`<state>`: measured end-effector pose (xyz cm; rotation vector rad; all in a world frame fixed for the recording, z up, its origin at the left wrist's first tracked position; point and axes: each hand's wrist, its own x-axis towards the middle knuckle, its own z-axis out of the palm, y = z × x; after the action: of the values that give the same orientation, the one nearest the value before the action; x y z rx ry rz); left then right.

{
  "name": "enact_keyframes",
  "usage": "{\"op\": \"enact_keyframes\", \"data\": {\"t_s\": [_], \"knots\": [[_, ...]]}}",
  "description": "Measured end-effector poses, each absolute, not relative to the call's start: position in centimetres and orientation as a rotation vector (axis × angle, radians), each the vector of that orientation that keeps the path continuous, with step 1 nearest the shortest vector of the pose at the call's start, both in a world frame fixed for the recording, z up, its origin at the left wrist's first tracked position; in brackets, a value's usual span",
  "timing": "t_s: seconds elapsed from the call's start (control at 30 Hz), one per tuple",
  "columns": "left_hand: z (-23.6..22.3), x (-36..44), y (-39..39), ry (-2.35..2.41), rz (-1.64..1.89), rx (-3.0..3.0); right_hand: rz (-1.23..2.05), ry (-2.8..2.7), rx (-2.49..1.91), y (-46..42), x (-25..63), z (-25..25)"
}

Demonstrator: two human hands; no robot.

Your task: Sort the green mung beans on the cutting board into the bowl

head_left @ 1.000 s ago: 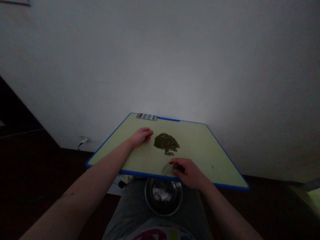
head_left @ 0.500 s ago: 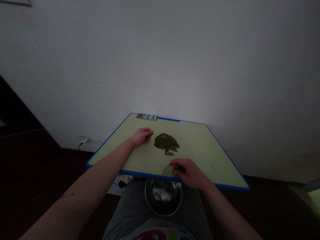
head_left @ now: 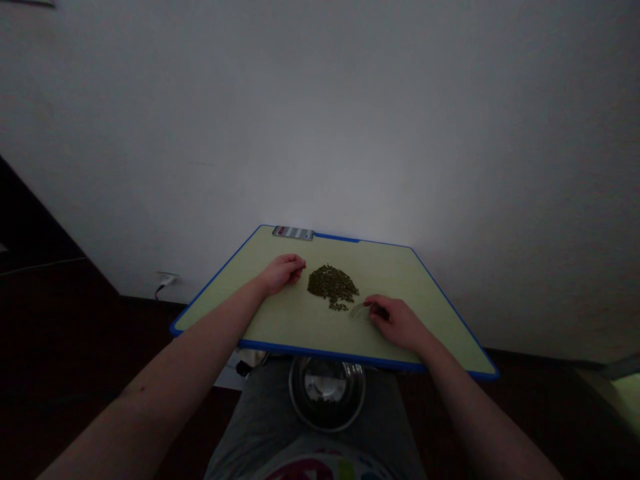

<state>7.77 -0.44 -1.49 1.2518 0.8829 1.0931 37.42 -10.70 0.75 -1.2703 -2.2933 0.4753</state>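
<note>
The tabletop (head_left: 280,320) is pale yellow-green with a blue rim (head_left: 300,350), the grains (head_left: 332,284) olive-green.

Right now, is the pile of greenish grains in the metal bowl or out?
Out: the grain pile lies on the pale tabletop beside the left hand. The metal bowl's contents are too dim to tell.

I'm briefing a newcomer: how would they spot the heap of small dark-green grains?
Find the pale yellow-green tabletop with blue edging. Near its middle, between the left hand and right hand, sits the heap. Unlike the flat rectangular phone at the far edge, it is loose, speckled and ragged-edged.
</note>
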Motion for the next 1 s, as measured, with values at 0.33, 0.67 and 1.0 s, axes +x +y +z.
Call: {"op": "enact_keyframes", "data": {"t_s": [0.33, 0.67, 1.0], "knots": [[-1.5, 7.7, -0.5, 0.879, 1.101, 1.288, 0.341, -2.253, -1.362, -9.4, 36.8, 0.4], [-1.6, 7.7, -0.4, 0.867, 1.101, 1.310, 0.334, -2.254, -1.343, -9.5, 36.4, 0.1], [-1.6, 7.8, -0.3, 0.881, 1.105, 1.296, 0.305, -2.177, -1.379, -9.4, 36.9, -0.7]]}}
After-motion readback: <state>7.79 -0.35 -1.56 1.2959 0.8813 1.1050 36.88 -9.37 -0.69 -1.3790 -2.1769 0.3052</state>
